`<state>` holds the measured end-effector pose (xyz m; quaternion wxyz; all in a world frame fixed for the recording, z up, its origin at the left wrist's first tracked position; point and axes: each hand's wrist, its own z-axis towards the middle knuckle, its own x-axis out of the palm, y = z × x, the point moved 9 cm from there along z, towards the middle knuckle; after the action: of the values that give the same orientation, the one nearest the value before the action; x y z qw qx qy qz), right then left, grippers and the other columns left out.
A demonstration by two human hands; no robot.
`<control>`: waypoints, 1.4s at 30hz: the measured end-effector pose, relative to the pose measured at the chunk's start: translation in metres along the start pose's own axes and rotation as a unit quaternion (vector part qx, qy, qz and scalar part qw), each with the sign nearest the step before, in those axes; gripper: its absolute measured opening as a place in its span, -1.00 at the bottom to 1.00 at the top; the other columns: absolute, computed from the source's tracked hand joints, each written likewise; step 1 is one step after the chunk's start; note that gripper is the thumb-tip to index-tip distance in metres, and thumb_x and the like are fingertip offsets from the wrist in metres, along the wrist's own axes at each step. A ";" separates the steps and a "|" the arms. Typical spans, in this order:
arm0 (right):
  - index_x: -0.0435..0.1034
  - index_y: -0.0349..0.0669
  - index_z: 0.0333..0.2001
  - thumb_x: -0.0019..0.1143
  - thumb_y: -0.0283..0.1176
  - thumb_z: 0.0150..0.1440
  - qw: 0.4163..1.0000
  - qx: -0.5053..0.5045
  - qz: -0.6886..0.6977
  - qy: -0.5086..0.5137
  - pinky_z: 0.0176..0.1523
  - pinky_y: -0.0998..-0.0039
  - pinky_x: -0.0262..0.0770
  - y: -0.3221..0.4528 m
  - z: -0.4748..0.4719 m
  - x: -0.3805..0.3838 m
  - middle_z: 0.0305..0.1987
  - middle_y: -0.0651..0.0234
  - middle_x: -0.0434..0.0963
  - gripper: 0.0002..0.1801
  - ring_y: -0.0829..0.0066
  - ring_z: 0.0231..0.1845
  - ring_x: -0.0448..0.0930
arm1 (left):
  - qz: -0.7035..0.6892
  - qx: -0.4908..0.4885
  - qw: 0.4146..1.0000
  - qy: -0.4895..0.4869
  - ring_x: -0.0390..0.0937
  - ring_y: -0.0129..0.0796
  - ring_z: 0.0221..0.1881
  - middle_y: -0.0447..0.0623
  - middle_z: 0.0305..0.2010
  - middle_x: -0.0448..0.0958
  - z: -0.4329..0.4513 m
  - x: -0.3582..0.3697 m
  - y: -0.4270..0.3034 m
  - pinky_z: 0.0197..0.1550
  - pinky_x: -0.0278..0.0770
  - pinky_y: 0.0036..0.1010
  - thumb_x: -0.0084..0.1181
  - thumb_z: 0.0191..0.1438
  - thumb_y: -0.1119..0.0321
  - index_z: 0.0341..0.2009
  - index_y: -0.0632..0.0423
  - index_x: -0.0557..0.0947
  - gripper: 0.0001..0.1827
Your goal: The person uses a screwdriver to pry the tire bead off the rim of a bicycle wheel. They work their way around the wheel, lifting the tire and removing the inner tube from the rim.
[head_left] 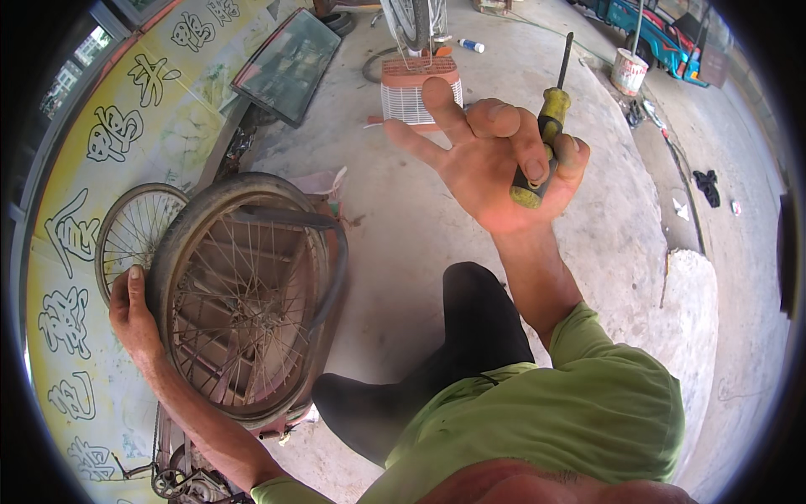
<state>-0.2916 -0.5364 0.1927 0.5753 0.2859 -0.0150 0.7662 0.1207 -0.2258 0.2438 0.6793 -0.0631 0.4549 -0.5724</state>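
Note:
In my raised right hand (497, 157) is a flat-bladed screwdriver (557, 104) with a worn yellow-and-black handle. Its shaft points up and away, held between thumb and fingers while the other fingers spread. My left hand (133, 318) is at the left side of a spoked bicycle wheel (165, 252), gripping its tyre; some fingers are hidden behind it. A dark inner tube (340, 264) hangs out of the tyre along the wheel's right side. Beneath the wheel is a brown slatted frame (245, 252), seen through the spokes.
Behind my left hand, another spoked wheel (119, 214) leans against a yellow printed panel (69, 246). A chainring with chain (169, 482) lies at lower left. Ahead stand a white-and-orange crate (409, 101) under a bicycle wheel (412, 22), and a leaning glass pane (289, 66).

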 end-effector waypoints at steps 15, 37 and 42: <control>0.43 -0.20 -0.47 0.06 -0.19 0.23 0.664 0.485 0.301 -0.484 0.32 0.06 0.47 -0.266 -0.338 -0.013 -0.04 0.12 0.64 -0.67 0.05 0.18 0.59 | 0.021 -0.014 1.000 0.012 0.49 -0.40 -0.10 -0.06 -0.19 0.66 0.001 0.008 -0.009 0.09 0.41 -0.46 0.26 0.30 0.01 -0.07 0.22 0.72 -0.54; 0.30 -0.07 0.06 0.23 0.02 0.24 0.539 0.640 0.209 -0.506 0.01 0.19 0.69 -0.295 -0.498 -0.063 0.03 0.23 0.60 -0.48 0.19 -0.08 0.67 | 0.112 -0.057 0.992 0.012 0.45 0.09 0.32 0.38 0.31 0.48 -0.105 -0.077 0.114 0.39 0.30 -0.22 0.02 0.38 -0.20 0.34 0.38 0.43 -0.17; 0.28 -0.01 0.13 0.25 0.02 0.22 0.533 0.655 0.154 -0.513 -0.03 0.23 0.71 -0.299 -0.521 -0.069 0.02 0.29 0.56 -0.44 0.21 -0.08 0.66 | 0.201 -0.076 0.976 -0.021 0.43 0.17 0.34 0.47 0.29 0.47 -0.113 -0.077 0.100 0.39 0.29 -0.20 0.07 0.33 -0.28 0.32 0.50 0.39 -0.04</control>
<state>-0.2328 -0.3129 -0.3654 -0.0060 0.9199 0.1553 0.3601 0.1197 -0.0785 0.1600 0.7829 -0.0342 0.4864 -0.3865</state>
